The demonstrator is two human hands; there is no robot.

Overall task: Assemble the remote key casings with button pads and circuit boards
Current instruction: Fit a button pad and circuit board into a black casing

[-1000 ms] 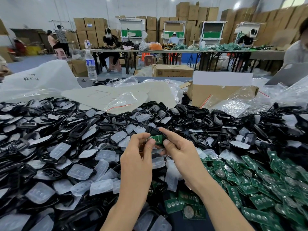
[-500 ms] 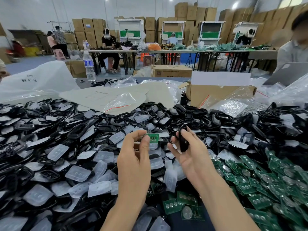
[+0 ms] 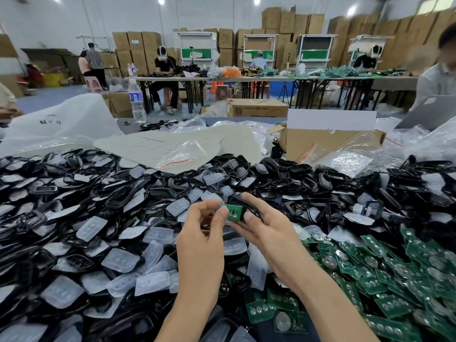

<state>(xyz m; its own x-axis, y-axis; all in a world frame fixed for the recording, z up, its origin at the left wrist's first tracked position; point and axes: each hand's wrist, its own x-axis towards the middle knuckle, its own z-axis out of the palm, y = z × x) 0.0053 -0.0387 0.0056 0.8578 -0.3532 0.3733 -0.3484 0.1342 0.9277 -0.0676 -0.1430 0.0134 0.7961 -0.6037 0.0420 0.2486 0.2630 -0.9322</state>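
Note:
My left hand (image 3: pixel 202 233) pinches a small green circuit board (image 3: pixel 234 212) by its left edge, thumb and fingers curled on it. My right hand (image 3: pixel 265 227) cradles a black key casing (image 3: pixel 240 202) from the right, its fingers wrapped round it. The board lies against the casing's open side, and both are held just above the pile. Loose black casings (image 3: pixel 138 193) and translucent button pads (image 3: pixel 121 261) cover the table to the left and ahead. Green circuit boards (image 3: pixel 385 275) are heaped at the right.
A cardboard box (image 3: pixel 328 141) with plastic bags stands at the back right, cream sheets (image 3: pixel 172 146) and a white bag (image 3: pixel 61 124) behind the pile. A water bottle (image 3: pixel 136 101) stands further back. Other people work at far tables and at the right edge.
Half a second ago my hands were apart, the left holding the board and the right holding the casing. They have come together and the board now lies against the casing.

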